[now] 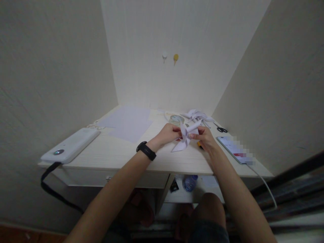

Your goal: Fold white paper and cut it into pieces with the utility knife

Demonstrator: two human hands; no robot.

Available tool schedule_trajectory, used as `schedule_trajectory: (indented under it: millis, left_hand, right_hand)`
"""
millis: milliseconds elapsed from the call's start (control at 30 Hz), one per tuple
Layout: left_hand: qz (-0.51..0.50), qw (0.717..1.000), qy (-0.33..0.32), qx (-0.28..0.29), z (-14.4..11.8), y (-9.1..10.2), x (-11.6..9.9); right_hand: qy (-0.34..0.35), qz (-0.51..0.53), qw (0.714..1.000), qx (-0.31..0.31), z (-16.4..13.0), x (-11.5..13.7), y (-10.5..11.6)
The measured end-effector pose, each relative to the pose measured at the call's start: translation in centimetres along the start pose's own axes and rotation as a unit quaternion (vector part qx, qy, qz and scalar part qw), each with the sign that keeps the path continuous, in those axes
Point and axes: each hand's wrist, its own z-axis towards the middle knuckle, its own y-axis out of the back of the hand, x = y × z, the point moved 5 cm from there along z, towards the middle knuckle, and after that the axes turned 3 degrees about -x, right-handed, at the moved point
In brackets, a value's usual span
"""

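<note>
Folded white paper pinwheel, lifted a little above the tabletop, pinched between both hands, probably so that the blades stay free and do not flatten. Left hand closed on the left side of the pinwheel, thumb and fingers gathered at its centre, wrist straight, black watch on it. Right hand closed on one blade, fingertips pulling it toward the middle, forearm coming up from the lower right. Just behind the hands, a roll of tape and more folded paper shapes, kept within easy reach. Right of the right hand, scissors and a phone with cable. Far left of the left hand, flat paper sheets and a white power bank.
</note>
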Motion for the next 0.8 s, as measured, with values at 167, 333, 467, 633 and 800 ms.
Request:
schedule_trajectory:
  millis: [167,333,467,633,800]
  left_hand:
    - [-0.04,0.998,-0.003,0.05,0.0,-0.2,0.1]
    - [-0.031,0.996,-0.006,0.078,0.0,0.1,0.4]
    - [0.028,0.997,-0.024,0.072,0.1,0.7,0.8]
    - [0.073,0.995,-0.023,0.068,1.0,1.1,2.3]
    - [-0.004,0.999,0.002,0.052,1.2,1.0,3.0]
  right_hand:
    - [-0.008,0.007,1.0,-0.006,-0.1,0.0,0.2]
    - [-0.005,0.032,0.999,-0.022,0.1,0.0,0.5]
    - [-0.016,0.072,0.994,-0.087,0.5,-0.4,1.3]
    - [-0.022,0.044,0.981,-0.189,1.1,-1.6,2.4]
    - [-0.046,0.033,0.972,-0.228,1.2,-2.2,2.7]
